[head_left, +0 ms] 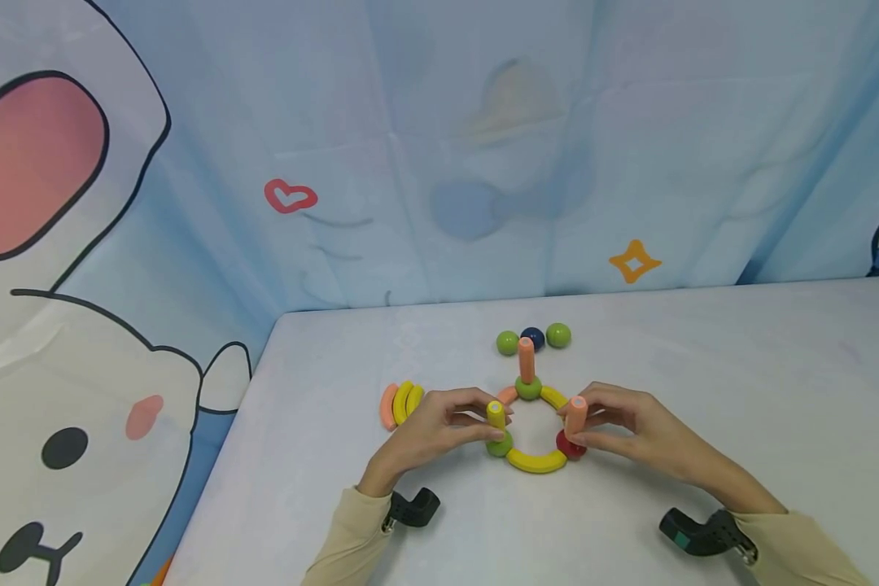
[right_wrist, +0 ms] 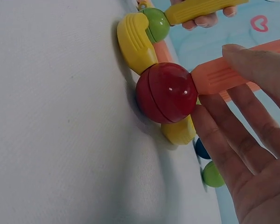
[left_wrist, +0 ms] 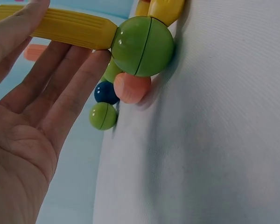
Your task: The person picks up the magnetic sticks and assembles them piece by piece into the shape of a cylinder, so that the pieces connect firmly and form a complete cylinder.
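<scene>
A ring of curved yellow rods and orange ones joined by balls lies on the table. My left hand pinches an upright yellow rod, which stands on a green ball at the ring's left. At the right, my right hand holds an upright orange rod between thumb and fingers, right above a red ball. A second orange rod stands untouched on another green ball at the ring's far side.
Behind the ring sit a dark blue ball and two loose green balls. Left of my left hand lie curved yellow rods and an orange rod. A patterned curtain hangs behind the white table.
</scene>
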`<control>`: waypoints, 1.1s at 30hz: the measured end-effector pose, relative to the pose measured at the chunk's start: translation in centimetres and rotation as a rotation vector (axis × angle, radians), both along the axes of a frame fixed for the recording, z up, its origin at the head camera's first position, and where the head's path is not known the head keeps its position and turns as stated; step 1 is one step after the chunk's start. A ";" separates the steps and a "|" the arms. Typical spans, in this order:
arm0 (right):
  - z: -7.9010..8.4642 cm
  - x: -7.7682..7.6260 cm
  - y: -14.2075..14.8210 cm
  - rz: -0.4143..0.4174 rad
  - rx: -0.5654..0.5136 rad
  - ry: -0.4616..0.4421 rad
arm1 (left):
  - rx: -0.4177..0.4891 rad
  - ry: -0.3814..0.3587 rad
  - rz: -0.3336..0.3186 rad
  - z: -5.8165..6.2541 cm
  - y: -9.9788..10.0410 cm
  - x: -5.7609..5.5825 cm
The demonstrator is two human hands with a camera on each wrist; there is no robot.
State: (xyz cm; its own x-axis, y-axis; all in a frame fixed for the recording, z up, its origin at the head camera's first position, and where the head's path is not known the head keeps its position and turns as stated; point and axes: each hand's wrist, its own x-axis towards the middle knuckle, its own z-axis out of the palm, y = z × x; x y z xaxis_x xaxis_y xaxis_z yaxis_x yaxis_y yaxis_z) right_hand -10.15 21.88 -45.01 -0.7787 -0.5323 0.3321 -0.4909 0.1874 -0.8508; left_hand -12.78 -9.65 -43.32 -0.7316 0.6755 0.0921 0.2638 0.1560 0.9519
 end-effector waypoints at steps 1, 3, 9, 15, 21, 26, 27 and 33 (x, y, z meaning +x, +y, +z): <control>0.0 0.0 0.0 0.002 -0.003 0.001 | -0.006 -0.002 0.004 0.0 0.0 0.0; 0.1 0.0 0.1 0.012 -0.002 0.002 | -0.016 -0.004 0.010 0.0 0.0 0.0; 1.6 -0.6 2.3 -0.037 0.006 -0.043 | -0.021 -0.023 0.012 0.0 -0.1 0.1; 3.6 -2.7 3.2 -0.204 0.015 -0.076 | 0.022 -0.027 0.009 -0.4 -0.6 -0.2; 2.8 -5.4 0.2 -0.107 0.063 -0.078 | 0.175 -0.078 -0.028 -1.6 -1.1 -1.5; 1.6 -6.8 -1.9 -0.010 0.074 -0.116 | 0.197 -0.126 0.020 -2.2 -1.4 -2.1; 1.4 -7.0 -2.2 -0.003 0.075 -0.124 | 0.182 -0.138 0.036 -2.3 -1.4 -2.2; 0.5 -7.3 -3.5 -0.008 0.090 -0.118 | 0.016 -0.158 0.171 -2.1 -0.5 -2.3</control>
State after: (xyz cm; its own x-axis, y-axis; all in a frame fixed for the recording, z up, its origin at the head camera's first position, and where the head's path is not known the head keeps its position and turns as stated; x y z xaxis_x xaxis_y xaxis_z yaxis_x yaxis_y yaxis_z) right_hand -17.50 18.39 -44.55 -0.8137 -0.5496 0.1893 -0.3867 0.2686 -0.8822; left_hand -15.10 -10.11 -45.46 -0.8412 0.5403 -0.0229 0.0828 0.1705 0.9819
